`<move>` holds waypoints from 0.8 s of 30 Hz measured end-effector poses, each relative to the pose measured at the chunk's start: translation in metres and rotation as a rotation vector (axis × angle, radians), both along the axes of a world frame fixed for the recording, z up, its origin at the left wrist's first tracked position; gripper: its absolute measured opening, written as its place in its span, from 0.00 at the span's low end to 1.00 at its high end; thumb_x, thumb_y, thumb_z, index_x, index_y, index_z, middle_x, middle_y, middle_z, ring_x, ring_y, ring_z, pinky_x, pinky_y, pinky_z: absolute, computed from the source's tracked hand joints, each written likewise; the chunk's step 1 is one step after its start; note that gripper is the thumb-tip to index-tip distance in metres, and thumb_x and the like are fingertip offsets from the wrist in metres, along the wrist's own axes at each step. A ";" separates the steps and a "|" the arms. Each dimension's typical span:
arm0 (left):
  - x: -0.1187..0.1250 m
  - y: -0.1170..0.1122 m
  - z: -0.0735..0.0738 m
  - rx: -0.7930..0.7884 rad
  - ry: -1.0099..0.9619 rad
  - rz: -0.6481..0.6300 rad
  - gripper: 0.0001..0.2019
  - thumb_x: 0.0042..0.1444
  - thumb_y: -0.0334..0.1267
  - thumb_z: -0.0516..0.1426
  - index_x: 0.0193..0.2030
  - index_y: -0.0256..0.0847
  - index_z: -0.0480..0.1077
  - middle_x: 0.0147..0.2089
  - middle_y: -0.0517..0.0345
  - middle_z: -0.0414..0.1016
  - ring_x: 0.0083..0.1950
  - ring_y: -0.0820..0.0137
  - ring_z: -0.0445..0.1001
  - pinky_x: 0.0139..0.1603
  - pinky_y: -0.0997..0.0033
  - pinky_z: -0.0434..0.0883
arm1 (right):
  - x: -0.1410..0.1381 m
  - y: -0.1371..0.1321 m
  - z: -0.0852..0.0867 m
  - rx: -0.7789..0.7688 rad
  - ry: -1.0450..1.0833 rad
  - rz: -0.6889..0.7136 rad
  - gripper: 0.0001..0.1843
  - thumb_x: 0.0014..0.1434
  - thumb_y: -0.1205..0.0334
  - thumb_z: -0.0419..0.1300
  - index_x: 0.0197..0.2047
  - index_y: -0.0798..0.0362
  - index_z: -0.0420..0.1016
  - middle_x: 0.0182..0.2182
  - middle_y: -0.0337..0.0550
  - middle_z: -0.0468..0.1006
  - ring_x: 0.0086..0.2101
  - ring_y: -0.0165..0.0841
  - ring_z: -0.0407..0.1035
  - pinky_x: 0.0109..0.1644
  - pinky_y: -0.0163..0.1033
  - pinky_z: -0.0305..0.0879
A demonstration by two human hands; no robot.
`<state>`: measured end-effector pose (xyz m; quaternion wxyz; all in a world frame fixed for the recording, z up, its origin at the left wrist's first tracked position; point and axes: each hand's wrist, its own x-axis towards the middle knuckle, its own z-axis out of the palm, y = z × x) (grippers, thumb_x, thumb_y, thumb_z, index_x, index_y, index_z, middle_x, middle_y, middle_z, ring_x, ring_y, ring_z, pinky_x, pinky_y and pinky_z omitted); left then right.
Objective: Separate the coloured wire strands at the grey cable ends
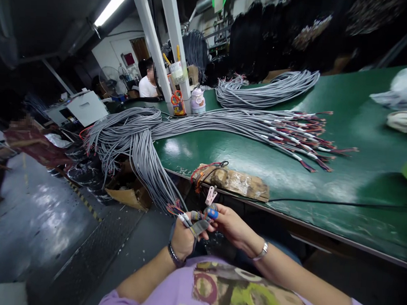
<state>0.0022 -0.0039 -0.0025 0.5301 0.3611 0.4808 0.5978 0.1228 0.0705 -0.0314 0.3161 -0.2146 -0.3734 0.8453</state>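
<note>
My left hand (182,240) is closed around the stripped end of a grey cable (160,186), whose coloured wires (176,210) stick out above my fingers. My right hand (232,224) pinches those wire ends close beside it; its fingertips wear blue and grey tape or guards (212,213). Both hands hover just below the front edge of the green table (244,154). The cable belongs to a big grey bundle (132,135) that drapes off the table's left corner.
Long grey cables with red-tipped wire ends (303,135) lie across the table, another coil (264,89) behind. A brown taped block (236,181) with a pink clip (210,196) sits at the table edge. Two people sit at the left. White bags (404,94) lie far right.
</note>
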 end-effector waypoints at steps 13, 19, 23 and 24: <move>0.002 0.011 0.007 0.048 -0.145 0.173 0.13 0.41 0.44 0.65 0.27 0.36 0.71 0.24 0.56 0.76 0.19 0.77 0.69 0.16 0.81 0.55 | 0.000 0.023 0.012 0.272 -0.187 -0.318 0.20 0.50 0.45 0.62 0.23 0.55 0.71 0.17 0.36 0.66 0.19 0.24 0.53 0.21 0.32 0.49; 0.005 0.021 0.005 0.060 -0.191 0.152 0.14 0.39 0.44 0.66 0.26 0.36 0.71 0.23 0.57 0.75 0.19 0.77 0.68 0.17 0.81 0.56 | -0.010 0.025 0.005 0.055 0.008 -0.197 0.24 0.52 0.39 0.56 0.31 0.54 0.74 0.20 0.39 0.69 0.21 0.28 0.60 0.25 0.35 0.57; 0.004 0.022 -0.003 0.034 -0.188 0.160 0.15 0.38 0.45 0.66 0.26 0.37 0.70 0.23 0.57 0.76 0.19 0.77 0.69 0.16 0.81 0.56 | -0.015 0.027 0.002 -0.107 0.108 -0.210 0.18 0.50 0.46 0.62 0.32 0.55 0.75 0.23 0.40 0.73 0.23 0.28 0.63 0.27 0.34 0.60; 0.003 0.022 -0.004 0.027 -0.186 0.159 0.15 0.39 0.45 0.66 0.27 0.37 0.70 0.23 0.57 0.76 0.19 0.77 0.69 0.17 0.81 0.56 | -0.015 0.028 0.002 -0.141 0.112 -0.228 0.17 0.49 0.48 0.63 0.32 0.55 0.75 0.24 0.40 0.74 0.23 0.28 0.63 0.27 0.34 0.61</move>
